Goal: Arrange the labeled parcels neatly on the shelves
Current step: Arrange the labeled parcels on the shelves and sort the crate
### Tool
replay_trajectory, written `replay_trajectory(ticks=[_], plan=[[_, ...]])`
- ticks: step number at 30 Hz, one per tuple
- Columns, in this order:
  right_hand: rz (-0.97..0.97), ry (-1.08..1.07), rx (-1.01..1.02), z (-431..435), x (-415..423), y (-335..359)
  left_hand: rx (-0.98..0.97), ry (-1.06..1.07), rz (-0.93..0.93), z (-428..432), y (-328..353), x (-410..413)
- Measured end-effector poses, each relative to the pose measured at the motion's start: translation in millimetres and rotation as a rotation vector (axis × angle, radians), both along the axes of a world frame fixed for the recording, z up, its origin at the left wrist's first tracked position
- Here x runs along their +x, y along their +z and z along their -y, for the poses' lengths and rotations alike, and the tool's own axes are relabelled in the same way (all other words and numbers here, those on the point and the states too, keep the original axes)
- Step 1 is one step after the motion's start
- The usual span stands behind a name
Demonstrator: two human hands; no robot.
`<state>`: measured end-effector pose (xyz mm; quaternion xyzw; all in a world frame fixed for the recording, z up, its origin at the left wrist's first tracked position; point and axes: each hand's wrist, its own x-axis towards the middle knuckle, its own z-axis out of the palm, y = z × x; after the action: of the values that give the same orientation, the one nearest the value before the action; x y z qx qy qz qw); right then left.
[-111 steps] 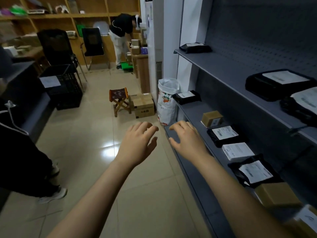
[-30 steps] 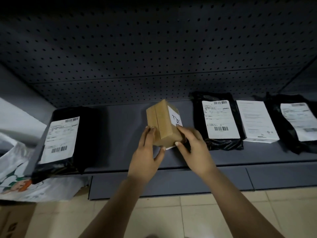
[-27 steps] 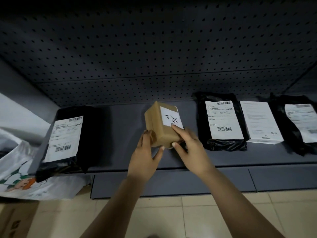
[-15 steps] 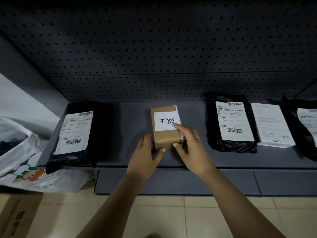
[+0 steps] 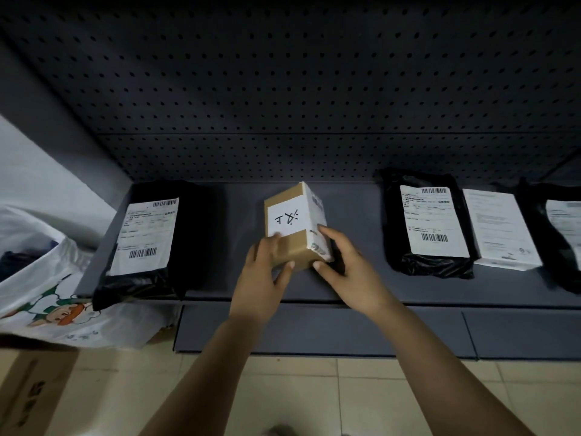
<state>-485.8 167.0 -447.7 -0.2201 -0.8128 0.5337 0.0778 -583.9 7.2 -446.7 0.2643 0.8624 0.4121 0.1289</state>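
Cardboard parcel (image 5: 290,226) apparently between the fingers (image 5: 334,240)

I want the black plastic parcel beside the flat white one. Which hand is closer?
Right. The right hand is left of that black plastic parcel, on the brown cardboard box; the left hand is farther left.

you're facing a dark grey metal shelf (image 5: 245,221) set low, just above the floor. it is backed by a perforated panel (image 5: 283,89) in the same grey, with a seam running across it. the light is dim, and the panel's upper part sinks into shadow. under the shelf edge a plain grey plinth (image 5: 314,332) meets a floor (image 5: 314,401) of pale beige tiles. on your left a white wall (image 5: 34,158) slants past. a printed white bag (image 5: 37,278) slumps beside the shelf end, above a brown carton (image 5: 28,394).
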Motion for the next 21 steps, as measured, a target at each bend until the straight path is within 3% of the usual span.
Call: replay_trajectory(ticks=[4,8,14,21], plan=[[-0.011,-0.066,-0.018,7,-12,5,-0.063,0.002,-0.078,16,2,-14],[-0.066,-0.030,0.120,17,-24,10,0.003,-0.032,-0.127,28,3,-23],[-0.078,0.066,0.239,32,-31,14,0.111,-0.003,-0.017,37,2,-25],[-0.093,0.052,0.169,34,-31,13,0.181,0.036,0.146,35,4,-26]])
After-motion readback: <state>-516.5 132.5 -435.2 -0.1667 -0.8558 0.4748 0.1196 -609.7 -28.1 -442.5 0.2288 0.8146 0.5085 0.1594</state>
